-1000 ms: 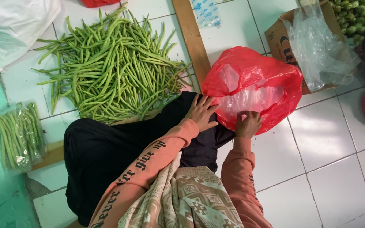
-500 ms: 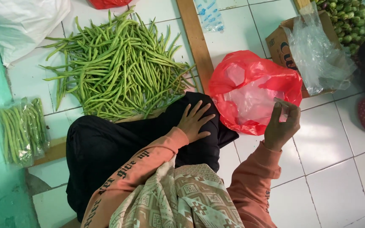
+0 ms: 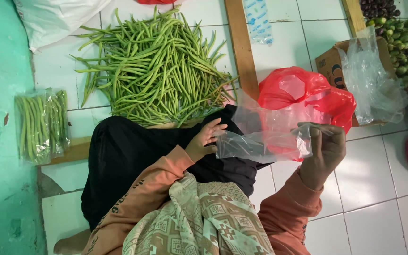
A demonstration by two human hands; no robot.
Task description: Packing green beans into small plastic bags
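A clear plastic bag stretches between my two hands above my lap. My right hand pinches its right end, raised over the white tiled floor. My left hand rests on my black-clad knee and touches the bag's left end with its fingers spread. Behind the clear bag lies a red plastic bag on the floor. A big heap of long green beans lies just beyond my knee.
A clear packet of packed beans lies at the left by a teal wall. A wooden slat runs along the floor. A cardboard box holding clear bags and small green vegetables stand at the right.
My right hand has drawn a clear bag out of the red bag and lifted it. My left hand shifted off the red bag onto the clear bag's end.
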